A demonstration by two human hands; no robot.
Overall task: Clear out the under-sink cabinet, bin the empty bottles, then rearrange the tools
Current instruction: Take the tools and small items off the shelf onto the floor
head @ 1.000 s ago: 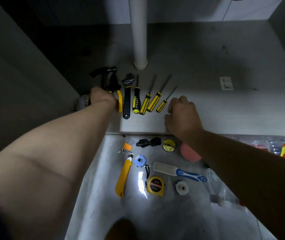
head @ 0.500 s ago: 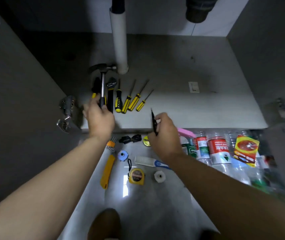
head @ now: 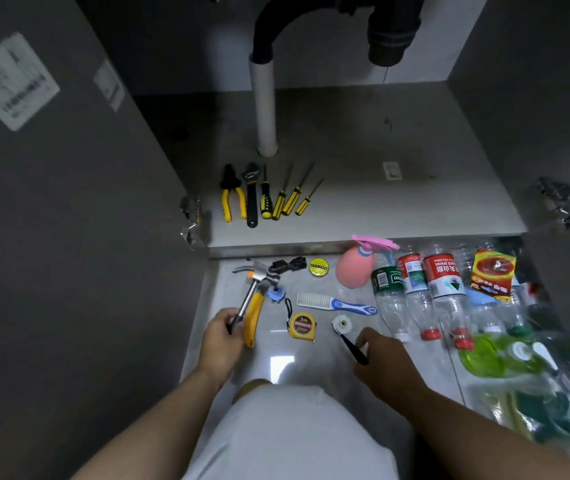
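Judging by how things lie, the clear-out looks finished and the rearranging only partly so. The under-sink cabinet (head: 397,209) holds nothing but a neat row near its front left: pliers (head: 232,197), a wrench (head: 251,202) and four screwdrivers (head: 266,201). Everything else sits on the floor (head: 228,368) in front.

The left hand (head: 222,341) grips the hammer (head: 259,273) low on its shaft, head pointing toward the cabinet, above the yellow utility knife (head: 254,315). The right hand (head: 385,356) pinches a thin black tool (head: 351,344) just beside a white fitting (head: 342,322).

The binning seems not yet done: the plastic bottles (head: 418,292) lie side by side on the floor to the right, caps toward the person, with a pink spray bottle (head: 354,270) next to them.

Readable writing is scarce. The tape measure (head: 302,327) says "2m" and the yellow tape roll (head: 318,266) seems to read "P.V.C TAPE". The bottles' red labels and a red-and-yellow packet (head: 493,275) carry characters too blurred to read, as is the sticker (head: 9,81) on the left door
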